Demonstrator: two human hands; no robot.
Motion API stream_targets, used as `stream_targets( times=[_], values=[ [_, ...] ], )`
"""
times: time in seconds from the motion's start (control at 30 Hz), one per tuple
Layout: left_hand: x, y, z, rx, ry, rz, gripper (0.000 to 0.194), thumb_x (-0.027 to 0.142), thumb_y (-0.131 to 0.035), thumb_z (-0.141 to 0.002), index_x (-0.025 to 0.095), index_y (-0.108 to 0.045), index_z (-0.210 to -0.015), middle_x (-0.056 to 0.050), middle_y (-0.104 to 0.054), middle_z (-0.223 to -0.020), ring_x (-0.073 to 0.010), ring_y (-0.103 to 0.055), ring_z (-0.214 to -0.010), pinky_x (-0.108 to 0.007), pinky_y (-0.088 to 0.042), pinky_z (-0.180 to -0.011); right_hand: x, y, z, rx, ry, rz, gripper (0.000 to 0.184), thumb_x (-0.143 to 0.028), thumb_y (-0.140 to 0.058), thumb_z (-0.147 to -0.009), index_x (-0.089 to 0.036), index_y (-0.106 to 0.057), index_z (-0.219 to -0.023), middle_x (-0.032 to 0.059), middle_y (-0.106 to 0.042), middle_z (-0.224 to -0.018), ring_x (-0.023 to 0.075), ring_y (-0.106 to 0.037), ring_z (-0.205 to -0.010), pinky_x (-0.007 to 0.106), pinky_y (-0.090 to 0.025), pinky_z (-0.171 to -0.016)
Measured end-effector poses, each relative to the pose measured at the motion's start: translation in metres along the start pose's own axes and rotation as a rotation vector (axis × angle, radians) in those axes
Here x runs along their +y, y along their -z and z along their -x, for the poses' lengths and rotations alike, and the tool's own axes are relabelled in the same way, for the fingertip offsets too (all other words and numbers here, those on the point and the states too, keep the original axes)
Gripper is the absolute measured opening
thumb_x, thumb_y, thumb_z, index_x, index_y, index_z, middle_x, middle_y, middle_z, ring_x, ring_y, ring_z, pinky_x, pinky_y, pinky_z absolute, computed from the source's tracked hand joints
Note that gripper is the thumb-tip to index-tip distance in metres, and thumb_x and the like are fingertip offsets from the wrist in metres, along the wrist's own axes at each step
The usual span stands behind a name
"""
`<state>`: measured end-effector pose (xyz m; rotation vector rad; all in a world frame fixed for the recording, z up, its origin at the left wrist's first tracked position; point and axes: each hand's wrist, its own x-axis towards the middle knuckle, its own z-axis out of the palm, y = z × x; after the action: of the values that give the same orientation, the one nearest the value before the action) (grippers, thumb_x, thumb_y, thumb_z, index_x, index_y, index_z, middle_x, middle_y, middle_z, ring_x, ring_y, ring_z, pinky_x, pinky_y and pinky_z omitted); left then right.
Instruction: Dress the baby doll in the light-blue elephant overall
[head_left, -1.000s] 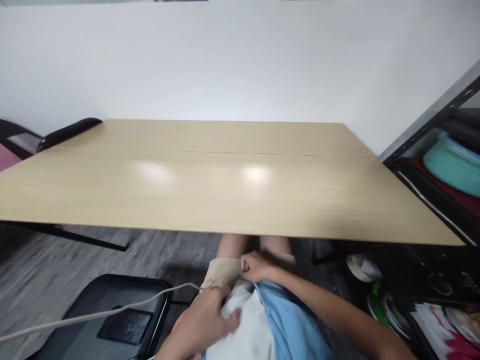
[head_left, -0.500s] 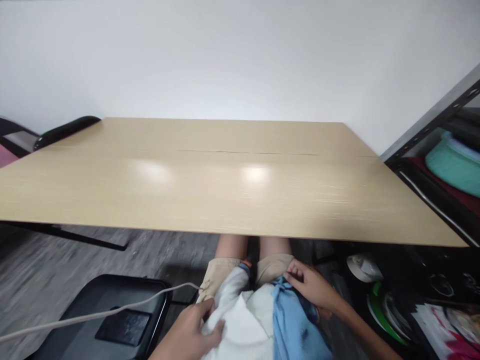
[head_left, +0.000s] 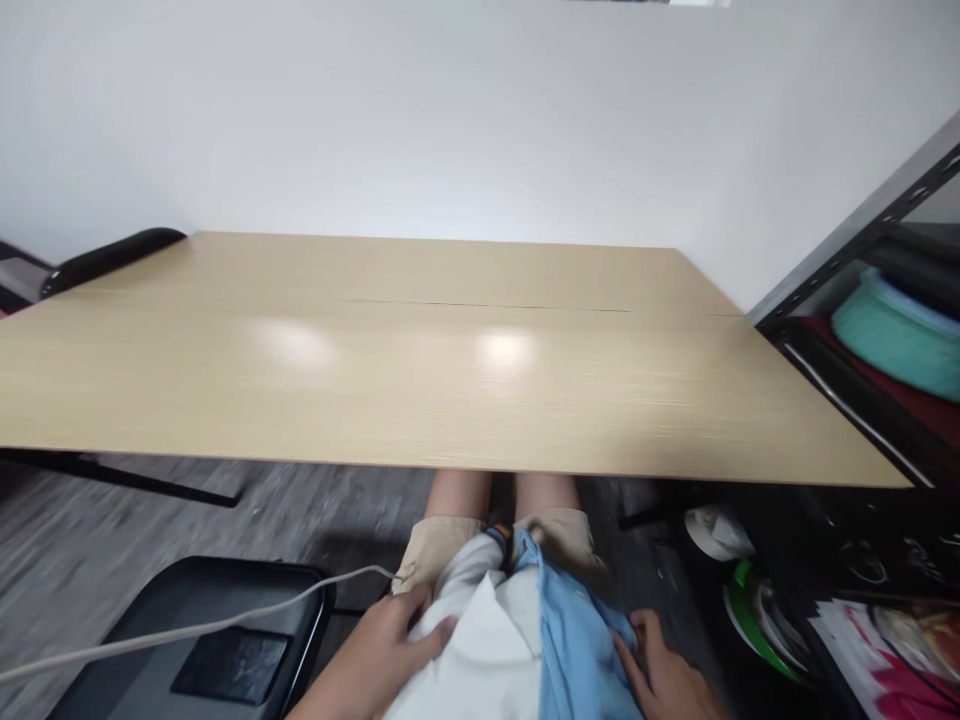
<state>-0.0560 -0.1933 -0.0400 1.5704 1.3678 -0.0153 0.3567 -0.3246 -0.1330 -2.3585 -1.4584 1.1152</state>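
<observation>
A bundle of soft clothing lies across the lap, over beige shorts [head_left: 431,550]. Its left part is a white garment [head_left: 484,650], with a grey-white, sleeve-like piece ending near a dark and orange band. Blue cloth [head_left: 581,640] covers its right side. With thumb and fingers curled, my left hand [head_left: 390,640] grips the white garment's left edge. At the right edge of the blue cloth, my right hand [head_left: 660,665] has its fingers closed on the fabric; the fingertips are partly hidden.
A light wooden table [head_left: 420,390] stands in front against a white wall. To the left is a black chair seat [head_left: 150,640] bearing a dark phone-like slab [head_left: 232,664], crossed by a pale cable [head_left: 300,605]. Shelving with a teal item [head_left: 896,335] stands right; spools [head_left: 757,620] sit below.
My right hand has moved from the top of the blue cloth near the knee down to its right edge. The blue cloth's upper end looks reshaped. My left hand stays on the white garment.
</observation>
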Motion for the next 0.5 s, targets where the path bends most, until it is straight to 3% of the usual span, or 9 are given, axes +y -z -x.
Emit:
stream_targets(
  times=[0.17,0.37,0.43,0.5],
  values=[
    [-0.008,0.002,-0.001,0.021,0.012,0.045,0.068,0.085,-0.059,-0.101,0.021,-0.079,-0.108,-0.012,-0.086,-0.111,-0.0371,-0.078,-0.11,-0.041,-0.058,-0.098,0.003,-0.013,-0.007,0.123,0.124,-0.148,0.05,-0.086,-0.053,-0.1,-0.036,-0.058,-0.099,0.0012,-0.07,-0.064,0.0426,-0.084,-0.069,0.046,-0.062,-0.069],
    [-0.013,0.003,-0.003,-0.009,0.029,0.059,0.071,0.089,-0.056,-0.1,0.021,-0.075,-0.106,-0.012,-0.084,-0.114,-0.0368,-0.075,-0.113,-0.04,-0.055,-0.098,0.025,-0.021,-0.021,0.061,0.153,-0.151,0.059,-0.093,-0.062,-0.088,-0.035,-0.061,-0.077,0.0051,-0.066,-0.059,0.0416,-0.077,-0.064,0.049,-0.057,-0.071],
    [-0.013,0.003,-0.002,-0.021,0.038,0.056,0.073,0.091,-0.054,-0.099,0.021,-0.072,-0.104,-0.012,-0.082,-0.114,-0.0369,-0.074,-0.114,-0.04,-0.053,-0.097,0.029,-0.013,-0.019,0.116,0.144,-0.131,0.057,-0.089,-0.061,-0.091,-0.034,-0.061,-0.075,0.0057,-0.066,-0.059,0.0392,-0.076,-0.063,0.048,-0.057,-0.07],
    [-0.014,0.002,-0.002,-0.027,0.046,0.056,0.074,0.092,-0.052,-0.099,0.021,-0.068,-0.103,-0.013,-0.081,-0.114,-0.0366,-0.072,-0.113,-0.04,-0.05,-0.095,0.032,0.001,-0.013,0.267,0.107,-0.049,0.056,-0.085,-0.05,-0.098,-0.035,-0.063,-0.076,0.0062,-0.066,-0.061,0.0364,-0.075,-0.062,0.047,-0.057,-0.069]
  ],
)
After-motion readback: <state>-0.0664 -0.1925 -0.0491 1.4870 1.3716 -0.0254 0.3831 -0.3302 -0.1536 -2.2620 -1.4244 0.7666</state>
